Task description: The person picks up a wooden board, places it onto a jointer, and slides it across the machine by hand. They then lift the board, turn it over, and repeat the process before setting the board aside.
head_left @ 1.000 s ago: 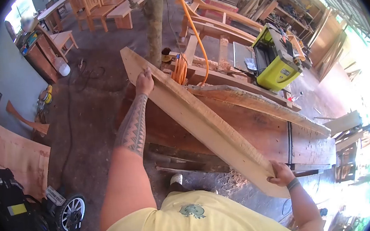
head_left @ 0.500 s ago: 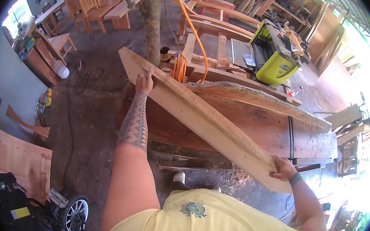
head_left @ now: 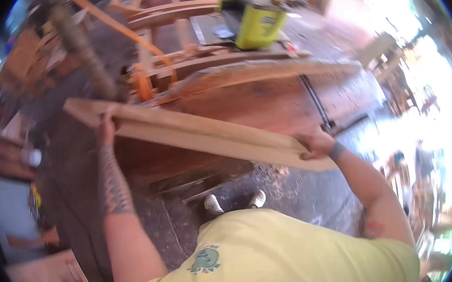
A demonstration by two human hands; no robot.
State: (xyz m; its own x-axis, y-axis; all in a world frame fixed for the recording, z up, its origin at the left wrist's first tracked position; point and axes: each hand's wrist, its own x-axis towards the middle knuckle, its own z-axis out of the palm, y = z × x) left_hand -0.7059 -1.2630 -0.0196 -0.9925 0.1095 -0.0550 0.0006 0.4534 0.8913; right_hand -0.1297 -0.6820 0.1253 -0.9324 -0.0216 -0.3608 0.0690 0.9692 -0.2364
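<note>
A long pale wooden board [head_left: 203, 129] spans the space in front of me, slanting down from left to right. Near its left end, my left hand [head_left: 107, 129] is wrapped around the edge. Close to the right end, my right hand [head_left: 318, 144] grips it with the fingers curled over the top. Beyond the board lies a wide reddish-brown wooden slab [head_left: 249, 100] with a rough, wavy back edge, and the board hides part of it. A dark strap or clamp bar [head_left: 315, 99] crosses the slab toward its right end.
A yellow-green machine [head_left: 261, 24] stands behind the slab, beside wooden frames [head_left: 170, 10]. An orange hose [head_left: 117, 29] hangs near a wooden post [head_left: 78, 46], its coil [head_left: 143, 83] at the slab's left. Wood shavings [head_left: 273, 174] litter the floor around my feet.
The board has swung from a steep diagonal to a flatter slant, still in both hands. My view has turned to the right, so the post and machine appear farther left.
</note>
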